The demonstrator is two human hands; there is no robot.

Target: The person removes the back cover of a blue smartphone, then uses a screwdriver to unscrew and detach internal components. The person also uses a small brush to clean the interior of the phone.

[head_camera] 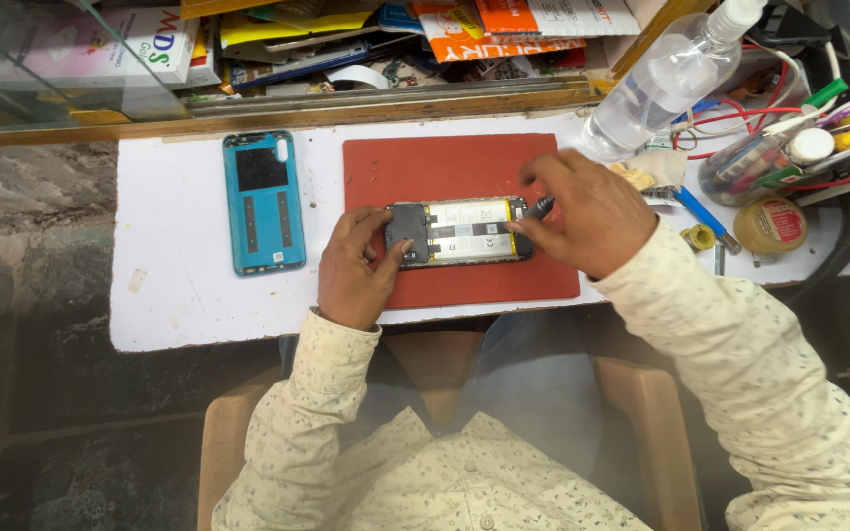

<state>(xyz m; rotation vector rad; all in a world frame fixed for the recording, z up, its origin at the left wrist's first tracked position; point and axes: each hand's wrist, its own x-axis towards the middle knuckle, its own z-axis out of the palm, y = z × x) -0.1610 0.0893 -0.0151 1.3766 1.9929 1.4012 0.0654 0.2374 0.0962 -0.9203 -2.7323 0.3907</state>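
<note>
From the head view, an opened phone (459, 231) with its insides showing lies on a red mat (464, 177) on the white desk (174, 295), the left hand (356, 270) grasping its left end in its grip while the right hand (587, 211) grasps a dark tool (540, 206) at its right end, a blue back cover (264, 202) lying apart to the left.

The right hand (587, 211) is covering the phone's (459, 232) right end and most of a dark tool (541, 206), while the bottle's (666, 79) top and the boxes (504, 25) are running off the upper edge.
</note>
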